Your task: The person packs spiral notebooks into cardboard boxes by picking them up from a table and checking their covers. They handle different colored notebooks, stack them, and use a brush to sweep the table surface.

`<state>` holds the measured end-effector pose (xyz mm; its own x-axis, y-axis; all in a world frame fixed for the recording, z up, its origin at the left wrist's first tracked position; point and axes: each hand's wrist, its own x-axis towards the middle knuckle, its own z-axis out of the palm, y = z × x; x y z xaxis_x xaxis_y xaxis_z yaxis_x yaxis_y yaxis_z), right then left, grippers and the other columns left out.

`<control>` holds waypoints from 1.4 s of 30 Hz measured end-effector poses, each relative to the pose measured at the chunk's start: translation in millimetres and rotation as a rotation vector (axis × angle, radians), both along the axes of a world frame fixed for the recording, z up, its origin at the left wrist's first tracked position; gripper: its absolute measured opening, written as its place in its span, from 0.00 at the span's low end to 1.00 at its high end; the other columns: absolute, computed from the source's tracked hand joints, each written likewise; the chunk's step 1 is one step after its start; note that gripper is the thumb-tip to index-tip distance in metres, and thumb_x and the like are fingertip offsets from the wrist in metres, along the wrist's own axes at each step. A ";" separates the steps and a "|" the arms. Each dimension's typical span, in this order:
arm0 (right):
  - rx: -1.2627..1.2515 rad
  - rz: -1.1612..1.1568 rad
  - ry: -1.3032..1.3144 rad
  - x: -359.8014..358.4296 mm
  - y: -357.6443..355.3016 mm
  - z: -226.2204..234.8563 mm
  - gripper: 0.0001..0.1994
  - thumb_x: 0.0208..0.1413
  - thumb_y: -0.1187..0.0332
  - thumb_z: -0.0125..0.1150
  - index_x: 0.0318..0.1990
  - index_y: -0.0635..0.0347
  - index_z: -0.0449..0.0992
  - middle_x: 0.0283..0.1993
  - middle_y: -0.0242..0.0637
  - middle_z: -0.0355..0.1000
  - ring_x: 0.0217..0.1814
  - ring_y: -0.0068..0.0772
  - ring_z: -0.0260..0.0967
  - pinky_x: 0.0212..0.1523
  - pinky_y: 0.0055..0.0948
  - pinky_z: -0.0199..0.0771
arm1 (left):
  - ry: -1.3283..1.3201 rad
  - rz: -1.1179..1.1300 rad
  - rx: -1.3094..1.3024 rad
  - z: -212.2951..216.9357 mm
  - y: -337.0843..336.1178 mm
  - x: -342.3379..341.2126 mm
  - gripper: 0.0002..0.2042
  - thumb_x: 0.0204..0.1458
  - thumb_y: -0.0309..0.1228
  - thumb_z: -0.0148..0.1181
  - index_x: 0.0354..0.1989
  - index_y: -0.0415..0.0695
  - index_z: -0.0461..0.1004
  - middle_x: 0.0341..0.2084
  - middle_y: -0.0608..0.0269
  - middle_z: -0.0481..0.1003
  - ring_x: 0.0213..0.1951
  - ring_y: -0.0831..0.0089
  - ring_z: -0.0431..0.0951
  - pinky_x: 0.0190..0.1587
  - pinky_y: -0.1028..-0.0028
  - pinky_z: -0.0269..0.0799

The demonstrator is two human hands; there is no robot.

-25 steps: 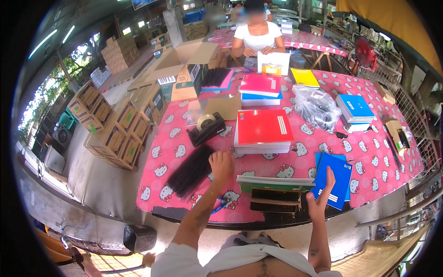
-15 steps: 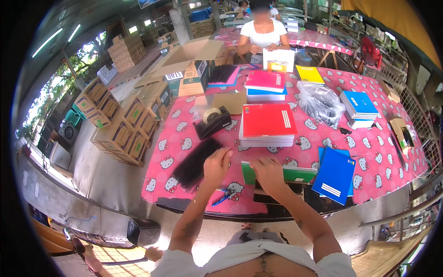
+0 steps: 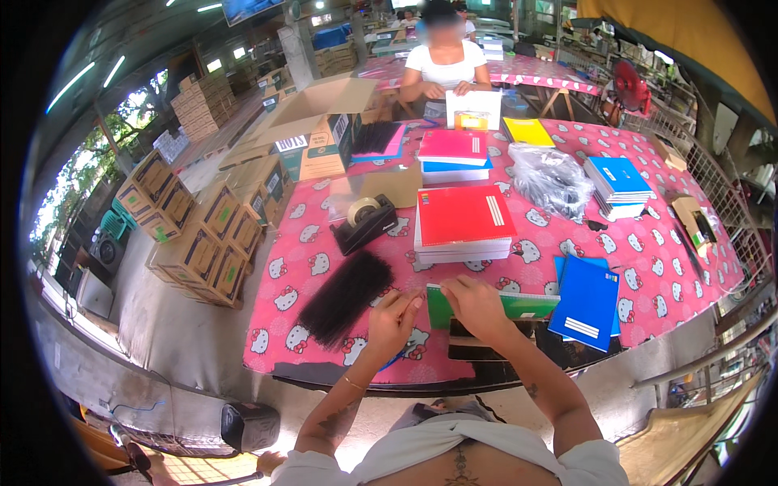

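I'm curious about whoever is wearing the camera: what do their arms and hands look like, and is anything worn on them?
Both forearms are bare. The left hand has a thin bracelet at its wrist, with a dark tattoo farther up. The right hand wears nothing; a small tattoo marks that forearm.

One fisheye camera on my head, looking down over my own work table.

It faces forward and down from above my chest; my left hand (image 3: 392, 317) and right hand (image 3: 478, 306) lie near, low in the middle; the pink table (image 3: 308, 251) stretches away from me; another person (image 3: 444, 61) sits far across; stacked cartons (image 3: 198, 235) sit left; edges bend toward the rim.
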<state>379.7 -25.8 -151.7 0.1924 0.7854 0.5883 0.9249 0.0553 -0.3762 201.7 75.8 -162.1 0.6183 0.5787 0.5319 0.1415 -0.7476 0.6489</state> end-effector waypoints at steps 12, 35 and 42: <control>-0.030 0.012 -0.063 -4.5 0.8 9.7 0.07 0.55 0.67 0.62 0.41 0.51 0.78 0.30 0.36 0.72 0.29 0.46 0.75 0.27 0.43 0.74 | -0.123 0.001 -0.053 -7.8 20.9 7.2 0.08 0.53 0.26 0.65 0.41 0.41 0.80 0.29 0.57 0.76 0.28 0.63 0.77 0.28 0.68 0.72; -0.265 0.145 0.141 9.3 -8.6 19.8 0.10 0.56 0.68 0.63 0.44 0.57 0.79 0.39 0.45 0.78 0.43 0.54 0.75 0.42 0.49 0.73 | 0.244 -0.341 0.280 29.4 39.2 15.9 0.13 0.57 0.35 0.61 0.50 0.49 0.73 0.39 0.54 0.77 0.35 0.51 0.80 0.34 0.60 0.76; -0.152 0.187 0.089 9.2 -4.0 11.5 0.09 0.54 0.67 0.63 0.41 0.56 0.78 0.36 0.42 0.77 0.39 0.53 0.75 0.38 0.50 0.74 | 0.184 -0.251 0.358 22.1 35.2 16.7 0.11 0.55 0.36 0.64 0.45 0.50 0.76 0.30 0.60 0.72 0.26 0.52 0.76 0.29 0.59 0.74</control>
